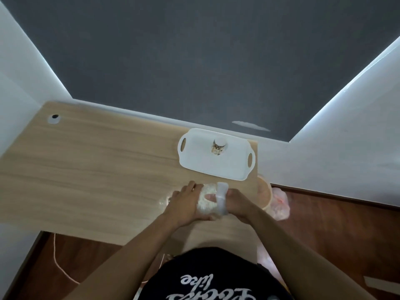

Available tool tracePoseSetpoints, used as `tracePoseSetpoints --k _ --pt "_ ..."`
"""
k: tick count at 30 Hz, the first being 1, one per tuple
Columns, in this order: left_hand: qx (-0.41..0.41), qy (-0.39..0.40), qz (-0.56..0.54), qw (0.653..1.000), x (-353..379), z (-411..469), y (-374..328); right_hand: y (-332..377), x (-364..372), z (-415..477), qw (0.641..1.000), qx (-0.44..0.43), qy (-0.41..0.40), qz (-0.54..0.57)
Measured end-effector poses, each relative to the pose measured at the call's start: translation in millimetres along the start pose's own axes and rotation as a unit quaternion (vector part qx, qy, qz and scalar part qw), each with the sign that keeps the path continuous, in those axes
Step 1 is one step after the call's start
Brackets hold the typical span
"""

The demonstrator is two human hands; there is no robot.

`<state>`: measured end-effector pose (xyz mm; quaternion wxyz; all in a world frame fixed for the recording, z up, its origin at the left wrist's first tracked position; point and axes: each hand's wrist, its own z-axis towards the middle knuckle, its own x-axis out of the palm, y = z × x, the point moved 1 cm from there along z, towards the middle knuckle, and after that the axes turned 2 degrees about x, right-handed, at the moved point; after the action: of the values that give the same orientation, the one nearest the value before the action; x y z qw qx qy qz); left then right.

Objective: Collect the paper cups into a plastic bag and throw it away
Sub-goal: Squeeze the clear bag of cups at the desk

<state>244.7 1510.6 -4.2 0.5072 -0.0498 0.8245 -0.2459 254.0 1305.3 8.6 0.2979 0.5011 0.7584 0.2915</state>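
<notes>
A clear plastic bag [206, 201] lies crumpled on the wooden desk [97, 169] near its front right. My left hand [186, 202] grips the bag's left side. My right hand [236, 203] holds a pale paper cup [222, 197] on its side at the bag's mouth, with fingers reaching into the bag. One patterned paper cup [219, 146] stands upside down on the white tray [194, 156] farther back on the desk.
A round bin [265, 195] with a pinkish liner [280, 204] stands on the wooden floor just off the desk's right edge. Walls close in on the left and right. A cable hole [54, 117] sits in the desk's far left corner.
</notes>
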Motion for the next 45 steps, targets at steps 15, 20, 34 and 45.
tracePoseSetpoints --k 15,20,34,45 --pt "0.008 0.056 -0.172 0.983 -12 24 14 -16 -25 6 0.988 -0.078 0.027 -0.132" --pt "0.015 0.06 -0.174 0.983 -17 30 12 -9 -38 4 0.99 -0.078 0.041 -0.111" --pt "0.065 -0.042 -0.071 0.994 -13 51 -55 -12 -82 1 1.0 -0.001 -0.005 0.001" --pt "-0.006 -0.014 -0.052 0.999 -5 62 -55 3 -106 7 0.995 0.006 0.006 -0.1"
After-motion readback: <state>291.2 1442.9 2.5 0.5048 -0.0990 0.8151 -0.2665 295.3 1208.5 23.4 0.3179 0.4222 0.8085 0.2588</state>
